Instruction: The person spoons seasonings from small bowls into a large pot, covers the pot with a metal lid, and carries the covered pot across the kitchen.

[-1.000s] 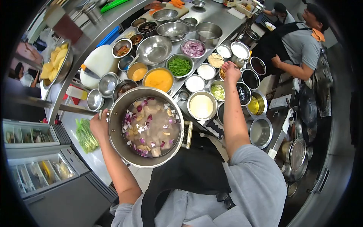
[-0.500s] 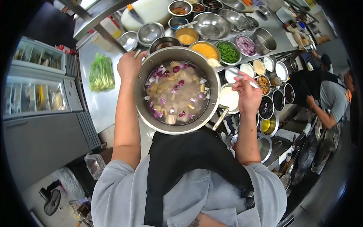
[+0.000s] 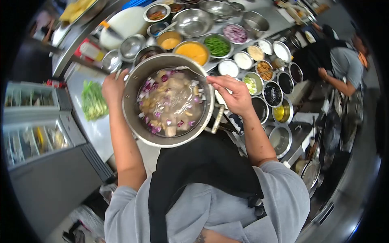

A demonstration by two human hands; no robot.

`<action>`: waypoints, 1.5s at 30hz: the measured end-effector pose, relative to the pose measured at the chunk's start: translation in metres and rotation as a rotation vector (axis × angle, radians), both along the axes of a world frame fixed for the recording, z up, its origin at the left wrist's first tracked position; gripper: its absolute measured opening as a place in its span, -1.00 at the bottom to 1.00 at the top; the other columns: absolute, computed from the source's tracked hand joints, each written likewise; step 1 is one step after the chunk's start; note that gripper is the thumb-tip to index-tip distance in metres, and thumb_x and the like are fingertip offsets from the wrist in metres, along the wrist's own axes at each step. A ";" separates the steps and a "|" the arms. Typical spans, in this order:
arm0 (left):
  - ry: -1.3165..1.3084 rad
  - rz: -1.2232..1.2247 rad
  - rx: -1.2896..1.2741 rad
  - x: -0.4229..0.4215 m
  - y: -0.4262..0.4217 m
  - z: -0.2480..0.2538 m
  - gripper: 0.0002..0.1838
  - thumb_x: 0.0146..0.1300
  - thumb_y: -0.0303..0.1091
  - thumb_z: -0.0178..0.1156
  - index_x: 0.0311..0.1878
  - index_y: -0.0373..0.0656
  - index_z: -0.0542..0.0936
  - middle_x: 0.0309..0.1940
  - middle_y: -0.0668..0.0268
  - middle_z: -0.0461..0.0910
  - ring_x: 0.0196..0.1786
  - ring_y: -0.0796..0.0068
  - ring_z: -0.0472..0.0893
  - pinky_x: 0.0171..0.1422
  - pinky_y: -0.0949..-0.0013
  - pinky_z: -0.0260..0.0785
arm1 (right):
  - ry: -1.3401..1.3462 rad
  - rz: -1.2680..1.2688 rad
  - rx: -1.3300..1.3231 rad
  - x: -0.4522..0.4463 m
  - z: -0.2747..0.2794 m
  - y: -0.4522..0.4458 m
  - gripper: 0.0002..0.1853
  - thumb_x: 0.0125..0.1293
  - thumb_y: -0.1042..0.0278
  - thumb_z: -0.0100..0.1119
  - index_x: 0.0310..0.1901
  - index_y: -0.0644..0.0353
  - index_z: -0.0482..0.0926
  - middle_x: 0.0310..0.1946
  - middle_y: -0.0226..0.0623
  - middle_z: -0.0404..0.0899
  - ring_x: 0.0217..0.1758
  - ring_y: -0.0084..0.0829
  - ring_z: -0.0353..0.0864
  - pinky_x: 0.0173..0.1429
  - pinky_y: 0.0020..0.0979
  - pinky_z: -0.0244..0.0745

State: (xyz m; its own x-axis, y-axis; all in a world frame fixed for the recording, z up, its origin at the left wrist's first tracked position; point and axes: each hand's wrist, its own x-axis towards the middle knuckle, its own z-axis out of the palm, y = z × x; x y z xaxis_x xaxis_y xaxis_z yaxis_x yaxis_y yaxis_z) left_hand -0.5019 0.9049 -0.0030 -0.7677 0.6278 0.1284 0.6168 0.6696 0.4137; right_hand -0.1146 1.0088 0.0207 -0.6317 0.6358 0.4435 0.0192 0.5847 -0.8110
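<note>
A large metal pot [image 3: 130,106] is held up in front of my apron, tilted so its inside faces me. In it, chopped red onion [image 3: 154,128] and pale chunks [image 3: 171,130] that look like meat sit in cloudy liquid. My left hand [image 3: 114,86] is closed around the pot's left handle. The right handle [image 3: 218,118] sticks out with no hand on it. Pinched in my right hand [image 3: 233,95] is a metal spoon [image 3: 195,72], whose head reaches over the pot's far inner edge; whether it dips into the liquid I cannot tell.
Beyond the pot, the counter carries bowls of orange liquid [image 3: 192,52], chopped greens [image 3: 217,44] and sliced red onion [image 3: 235,33]. Bagged greens [image 3: 94,101] lie on the left counter. Several seasoning containers [image 3: 272,93] stand to the right. A co-worker [image 3: 344,65] stands at the far right.
The spoon has moved from beside the seasoning containers to over the pot, my right hand coming left with it. The view has shifted; my left hand keeps its grip on the pot.
</note>
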 end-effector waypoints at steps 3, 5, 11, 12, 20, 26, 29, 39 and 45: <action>0.042 -0.036 0.003 -0.001 -0.001 -0.001 -0.42 0.14 0.23 0.31 -0.07 -0.12 0.74 -0.21 -0.10 0.68 -0.10 -0.14 0.66 0.02 0.01 0.47 | 0.310 -0.142 -0.455 0.025 -0.016 0.012 -0.72 0.47 0.48 0.10 0.13 0.38 0.60 -0.11 -0.19 0.69 -0.14 -0.52 0.64 -0.01 -0.46 0.59; 0.015 -0.031 0.008 0.002 -0.001 0.001 -0.42 0.15 0.23 0.31 -0.07 -0.12 0.74 -0.22 -0.10 0.68 -0.10 -0.15 0.65 0.01 0.00 0.46 | 0.401 -0.335 -0.497 0.046 -0.027 0.037 -0.70 0.50 0.38 0.09 0.11 0.41 0.59 -0.13 -0.15 0.69 -0.18 -0.51 0.64 -0.06 -0.48 0.60; 0.091 -0.034 0.022 0.005 0.000 0.001 -0.45 0.20 0.21 0.29 -0.07 -0.14 0.74 -0.25 -0.13 0.67 -0.12 -0.20 0.64 0.00 -0.02 0.45 | 0.281 -0.755 -0.383 0.123 -0.160 0.141 -0.70 0.49 0.31 0.10 0.05 0.36 0.64 -0.22 -0.20 0.72 -0.22 -0.52 0.67 -0.10 -0.49 0.60; 0.093 -0.043 0.027 0.005 0.000 0.001 -0.45 0.20 0.21 0.29 -0.07 -0.14 0.74 -0.25 -0.13 0.67 -0.12 -0.20 0.64 0.00 -0.02 0.45 | 0.147 -0.827 -0.340 0.131 -0.178 0.150 -0.72 0.48 0.32 0.11 0.03 0.32 0.67 -0.25 -0.20 0.74 -0.24 -0.50 0.69 -0.10 -0.46 0.60; 0.074 -0.035 -0.023 -0.004 0.001 -0.009 -0.43 0.20 0.20 0.30 -0.06 -0.17 0.73 -0.24 -0.13 0.68 -0.10 -0.19 0.64 0.04 0.00 0.44 | -0.153 -0.951 -0.080 0.128 -0.251 0.176 -0.75 0.39 0.27 0.15 -0.10 0.23 0.71 -0.29 -0.05 0.73 -0.25 -0.13 0.73 -0.07 -0.28 0.59; 0.035 -0.016 -0.032 0.005 0.001 0.001 -0.44 0.21 0.19 0.29 -0.08 -0.18 0.73 -0.23 -0.11 0.68 -0.10 -0.17 0.63 0.04 0.01 0.44 | 0.472 -0.997 -0.643 0.113 -0.256 0.176 -0.74 0.47 0.40 0.02 -0.10 0.48 0.59 -0.37 -0.13 0.70 -0.45 -0.44 0.66 -0.30 -0.41 0.63; 0.057 -0.026 -0.030 0.000 0.001 -0.004 -0.44 0.21 0.19 0.29 -0.09 -0.18 0.74 -0.23 -0.11 0.68 -0.10 -0.17 0.63 0.03 0.00 0.45 | 0.522 -1.000 -0.707 0.117 -0.250 0.176 -0.75 0.48 0.44 0.00 -0.05 0.50 0.55 -0.35 -0.14 0.66 -0.47 -0.45 0.62 -0.32 -0.43 0.64; 0.100 -0.023 -0.017 0.000 0.001 -0.004 -0.41 0.20 0.23 0.28 -0.05 -0.17 0.73 -0.22 -0.12 0.68 -0.09 -0.18 0.63 0.05 -0.01 0.45 | 0.653 -0.975 -0.778 0.128 -0.224 0.168 -0.79 0.46 0.51 0.01 -0.07 0.51 0.55 -0.32 -0.12 0.65 -0.43 -0.43 0.63 -0.32 -0.43 0.64; -0.024 -0.040 -0.041 0.004 0.002 0.007 -0.42 0.19 0.22 0.30 -0.03 -0.15 0.73 -0.18 -0.08 0.69 -0.04 -0.17 0.64 0.09 0.00 0.45 | 0.640 -0.964 -0.767 0.127 -0.200 0.164 -0.79 0.46 0.48 0.03 -0.07 0.48 0.58 -0.32 -0.12 0.68 -0.41 -0.44 0.65 -0.32 -0.46 0.63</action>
State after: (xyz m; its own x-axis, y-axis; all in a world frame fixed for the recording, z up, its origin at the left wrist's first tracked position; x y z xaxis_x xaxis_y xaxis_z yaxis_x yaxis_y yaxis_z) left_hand -0.4977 0.9067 0.0043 -0.7443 0.6625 0.0840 0.6338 0.6612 0.4014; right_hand 0.0127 1.1725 -0.1790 0.3696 0.9138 -0.1684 -0.3366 -0.0373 -0.9409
